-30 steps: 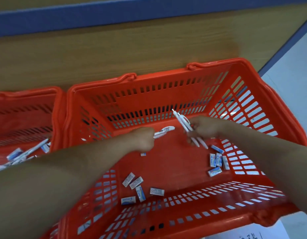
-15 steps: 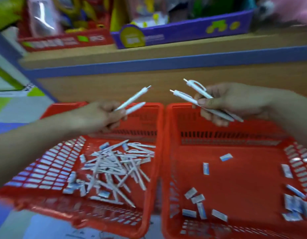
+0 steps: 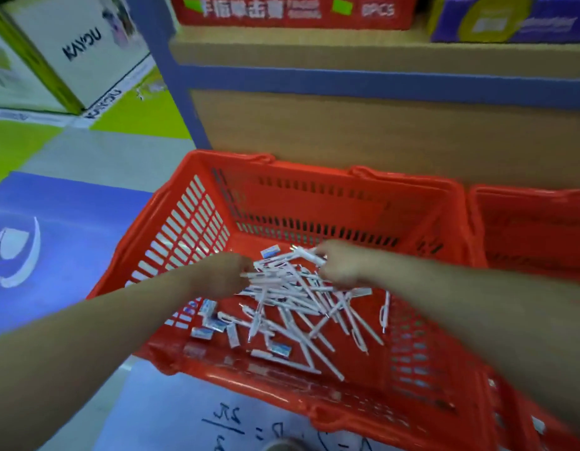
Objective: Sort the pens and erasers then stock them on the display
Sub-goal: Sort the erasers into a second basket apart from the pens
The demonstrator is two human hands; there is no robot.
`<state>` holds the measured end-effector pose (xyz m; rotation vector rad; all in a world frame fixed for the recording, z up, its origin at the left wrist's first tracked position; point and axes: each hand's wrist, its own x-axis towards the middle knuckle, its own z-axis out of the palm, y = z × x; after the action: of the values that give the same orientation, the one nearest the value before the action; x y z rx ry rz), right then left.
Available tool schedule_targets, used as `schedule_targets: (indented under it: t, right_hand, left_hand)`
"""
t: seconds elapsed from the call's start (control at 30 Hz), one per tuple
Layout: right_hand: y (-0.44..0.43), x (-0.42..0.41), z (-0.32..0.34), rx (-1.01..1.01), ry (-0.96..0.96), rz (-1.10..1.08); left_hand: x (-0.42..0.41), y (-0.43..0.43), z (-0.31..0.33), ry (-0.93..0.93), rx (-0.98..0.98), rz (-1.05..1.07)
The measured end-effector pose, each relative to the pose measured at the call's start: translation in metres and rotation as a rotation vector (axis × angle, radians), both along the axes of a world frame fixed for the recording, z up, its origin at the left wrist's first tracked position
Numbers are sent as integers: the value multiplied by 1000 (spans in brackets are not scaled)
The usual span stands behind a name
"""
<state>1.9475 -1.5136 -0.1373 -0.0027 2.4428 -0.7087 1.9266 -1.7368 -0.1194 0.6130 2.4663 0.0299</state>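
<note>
- Both hands reached into the red basket (image 3: 197, 203) — our left hand (image 3: 221, 275) curled at the pen pile (image 3: 295, 307), grip unclear.
- Our right hand (image 3: 340, 263) pinched a pen (image 3: 306, 253).
- Erasers (image 3: 213, 323) lay beside the pens.

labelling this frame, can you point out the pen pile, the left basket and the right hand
pen pile (image 3: 298, 297): head view, on crossed white barrels mid-heap
left basket (image 3: 197, 216): head view, on its slotted left wall
right hand (image 3: 339, 266): head view, on the back of the hand

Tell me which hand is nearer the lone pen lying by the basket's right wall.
Right. The right hand is just up and left of the lone pen, while the left hand is far across the pen pile.
</note>
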Motion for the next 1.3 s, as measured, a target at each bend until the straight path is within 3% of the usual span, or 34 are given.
schedule_targets:
  t: [0.1, 0.2, 0.37, 0.47, 0.6, 0.77, 0.9, 1.0, 1.17, 1.3]
  right_hand:
    - [-19, 17, -20, -107, -107, -148]
    - [-25, 26, -44, -205, -86, -286]
    - [-1, 22, -56, -47, 276, -734]
    - [16, 27, -67, -11, 287, -949]
    - [18, 50, -86, 104, 173, -787]
    - [23, 53, -100, 301, 217, -502]
    - [26, 63, -112, 382, 236, -495]
    - [25, 58, -112, 314, 175, -631]
    - [19, 42, -100, -30, 224, -1027]
    - [9, 28, -87, -175, 324, -1015]
  left_hand:
    - [-7, -3, -21, -93, 0, -122]
    - [-17, -6, -39, -168, 35, -154]
    - [-41, 10, -48, 224, 268, -19]
    - [-47, 31, -63, 182, 293, -44]
    - [-37, 50, -93, 146, 168, -142]
    - [-35, 47, -105, 253, 121, -207]
    - [-39, 48, -104, 106, 131, -158]
    - [-33, 52, -109, 43, 193, -53]
    - [-28, 56, -107, 102, 214, 20]
    - [-48, 41, -98, 141, 421, 305]
